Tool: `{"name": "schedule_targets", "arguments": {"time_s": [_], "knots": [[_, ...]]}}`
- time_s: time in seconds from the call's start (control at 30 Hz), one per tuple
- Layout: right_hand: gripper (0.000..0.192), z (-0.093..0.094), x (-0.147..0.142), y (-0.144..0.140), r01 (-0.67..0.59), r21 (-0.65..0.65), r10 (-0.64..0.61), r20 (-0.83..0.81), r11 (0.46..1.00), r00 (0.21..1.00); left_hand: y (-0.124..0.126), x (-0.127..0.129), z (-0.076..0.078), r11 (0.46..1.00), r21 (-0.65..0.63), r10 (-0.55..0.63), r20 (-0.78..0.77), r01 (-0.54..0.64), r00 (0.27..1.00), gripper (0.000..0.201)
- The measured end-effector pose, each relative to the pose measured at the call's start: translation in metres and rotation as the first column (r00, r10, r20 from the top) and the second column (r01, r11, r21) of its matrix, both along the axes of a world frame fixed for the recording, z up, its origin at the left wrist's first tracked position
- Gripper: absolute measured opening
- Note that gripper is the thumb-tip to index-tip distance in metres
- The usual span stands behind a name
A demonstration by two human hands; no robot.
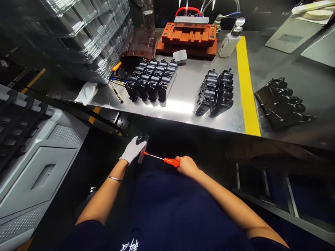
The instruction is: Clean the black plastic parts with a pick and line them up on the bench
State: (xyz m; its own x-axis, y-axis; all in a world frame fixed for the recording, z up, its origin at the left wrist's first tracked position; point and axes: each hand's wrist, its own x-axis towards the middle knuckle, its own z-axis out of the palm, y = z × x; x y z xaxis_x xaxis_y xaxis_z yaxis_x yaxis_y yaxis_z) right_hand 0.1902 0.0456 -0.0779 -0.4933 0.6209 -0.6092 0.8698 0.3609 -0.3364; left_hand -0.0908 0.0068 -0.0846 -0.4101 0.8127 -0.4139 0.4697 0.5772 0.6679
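Below the table's front edge, over my lap, my left hand (132, 150) in a white glove grips a small dark part with a grey metal strip (142, 150). My bare right hand (186, 166) is closed around the orange handle of a slim screwdriver (163, 159). The tool's shaft points left and its tip meets the part in my left hand. A thin bracelet sits on my left wrist.
The steel table (183, 94) carries a block of upright black parts (153, 80), a second black cluster (216, 92) and a flat black piece (282, 103) beyond a yellow stripe (247, 87). An orange fixture (188, 36), a white bottle (229, 43), clear stacked trays (86, 31) and a grey crate (34, 160) surround it.
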Motion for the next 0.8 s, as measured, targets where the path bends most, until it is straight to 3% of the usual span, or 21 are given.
{"name": "schedule_targets", "arguments": {"time_s": [0.2, 0.57, 0.67, 0.8], "knots": [[0.024, -0.001, 0.004, 0.018, 0.112, 0.044, -0.113, 0.007, 0.993, 0.994, -0.019, -0.001, 0.011, 0.988, 0.025, -0.152, 0.028, 0.152, 0.988, 0.053], [0.018, -0.013, 0.011, 0.014, 0.169, 0.038, -0.163, -0.129, 0.985, 0.978, -0.019, 0.005, 0.026, 0.967, -0.154, -0.216, -0.081, 0.202, 0.973, 0.057], [0.017, -0.022, 0.024, 0.010, 0.204, 0.068, -0.183, -0.233, 0.977, 0.955, -0.017, 0.003, 0.053, 0.957, -0.191, -0.242, -0.109, 0.218, 0.964, 0.060], [0.007, -0.037, 0.046, 0.001, 0.226, 0.160, -0.136, -0.441, 0.961, 0.887, -0.003, 0.005, 0.125, 0.955, -0.101, -0.272, 0.073, 0.278, 0.960, 0.065]]}}
